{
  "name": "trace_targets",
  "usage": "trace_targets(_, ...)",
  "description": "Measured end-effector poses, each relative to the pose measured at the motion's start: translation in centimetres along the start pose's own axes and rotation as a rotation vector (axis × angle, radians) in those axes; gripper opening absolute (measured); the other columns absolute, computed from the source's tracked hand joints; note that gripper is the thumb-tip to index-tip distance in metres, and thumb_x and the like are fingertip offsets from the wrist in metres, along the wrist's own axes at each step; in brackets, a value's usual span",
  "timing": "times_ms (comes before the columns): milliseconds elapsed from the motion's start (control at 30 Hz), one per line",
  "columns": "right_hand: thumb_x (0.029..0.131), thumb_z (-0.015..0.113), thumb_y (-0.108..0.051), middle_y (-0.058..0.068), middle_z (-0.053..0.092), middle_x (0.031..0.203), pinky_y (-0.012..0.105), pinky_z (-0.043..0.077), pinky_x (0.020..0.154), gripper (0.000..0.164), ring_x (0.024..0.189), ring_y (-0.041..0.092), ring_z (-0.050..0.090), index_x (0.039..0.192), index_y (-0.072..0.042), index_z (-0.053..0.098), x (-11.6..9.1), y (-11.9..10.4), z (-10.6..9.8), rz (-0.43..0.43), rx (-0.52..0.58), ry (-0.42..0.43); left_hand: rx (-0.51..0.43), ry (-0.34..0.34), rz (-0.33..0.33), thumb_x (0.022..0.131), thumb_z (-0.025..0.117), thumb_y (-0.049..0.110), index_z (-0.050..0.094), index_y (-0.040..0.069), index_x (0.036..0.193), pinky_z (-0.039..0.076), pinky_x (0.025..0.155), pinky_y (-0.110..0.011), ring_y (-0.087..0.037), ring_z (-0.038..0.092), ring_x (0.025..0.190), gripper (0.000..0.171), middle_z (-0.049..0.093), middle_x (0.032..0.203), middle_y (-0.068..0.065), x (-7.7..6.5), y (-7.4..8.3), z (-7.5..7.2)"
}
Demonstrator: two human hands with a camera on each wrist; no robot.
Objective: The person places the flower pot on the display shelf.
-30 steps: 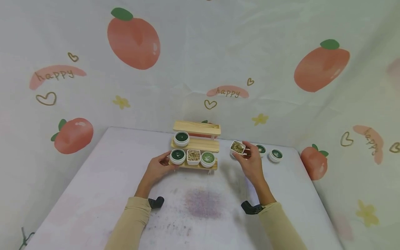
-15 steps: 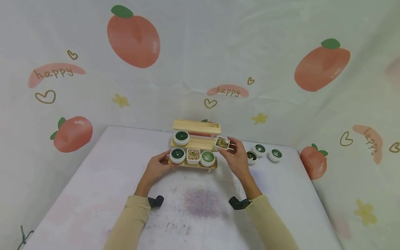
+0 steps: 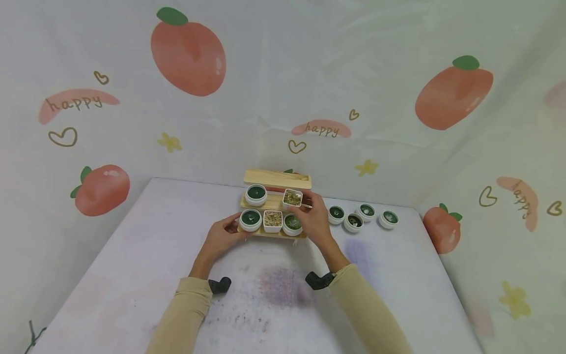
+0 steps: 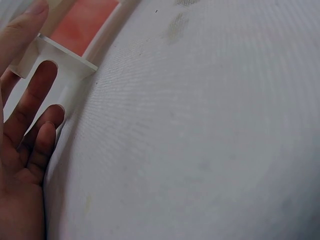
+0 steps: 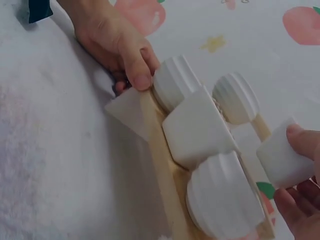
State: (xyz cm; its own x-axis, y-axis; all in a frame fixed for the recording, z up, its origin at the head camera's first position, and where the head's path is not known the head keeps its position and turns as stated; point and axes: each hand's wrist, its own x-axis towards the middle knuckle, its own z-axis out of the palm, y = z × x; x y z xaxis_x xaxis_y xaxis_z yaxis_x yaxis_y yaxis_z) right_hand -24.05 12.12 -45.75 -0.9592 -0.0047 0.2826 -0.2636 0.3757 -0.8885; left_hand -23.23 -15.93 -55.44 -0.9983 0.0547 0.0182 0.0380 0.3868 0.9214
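A three-step wooden shelf (image 3: pixel 277 178) with white side supports (image 4: pixel 70 56) stands near the back wall. My left hand (image 3: pixel 223 237) grips its lower left end, thumb on top and fingers at the support. In my right hand (image 3: pixel 316 216) a small square white pot (image 3: pixel 292 197) with a grainy greenish top is pinched over the right part of the middle step. A round white pot (image 3: pixel 255 194) with a dark green top occupies that step's left end. Along the bottom step sit a dark green round pot (image 3: pixel 250 220), a square pot (image 3: pixel 272 221) and a lighter green round pot (image 3: pixel 292 224).
Several round white pots with dark tops stand on the table right of the shelf, among them a near one (image 3: pixel 353 222) and the rightmost (image 3: pixel 388 220). A white cloth wall (image 3: pixel 265 98) printed with fruit rises close behind the shelf.
My right hand has carried the square pot leftward from beside the round pots to over the middle step. More of the round pots now show. The left hand has stayed at the shelf's end.
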Motion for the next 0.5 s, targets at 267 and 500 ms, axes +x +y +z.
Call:
trace_targets(267, 0.089, 0.081, -0.014, 0.016, 0.056, 0.133, 0.037, 0.055, 0.1, 0.06, 0.122, 0.03, 0.061, 0.14, -0.003, 0.053, 0.8, -0.8, 2.1, 0.046, -0.011, -0.026, -0.015, 0.003, -0.015, 0.075, 0.092, 0.031, 0.059, 0.014, 0.144, 0.049, 0.074, -0.022, -0.015, 0.059, 0.084, 0.079, 0.071, 0.102, -0.009, 0.0, 0.2, -0.1)
trace_targets(500, 0.088, 0.081, -0.012, 0.015, 0.059, 0.13, 0.037, 0.056, 0.098, 0.056, 0.118, 0.029, 0.063, 0.138, -0.004, 0.055, 1.3, -1.0, 3.6, 0.049, -0.007, -0.038, -0.011, 0.004, -0.001, 0.076, 0.091, 0.029, 0.059, 0.011, 0.144, 0.049, 0.072, -0.022, -0.013, 0.06, 0.082, 0.078, 0.071, 0.101, -0.01, 0.0, 0.2, -0.1)
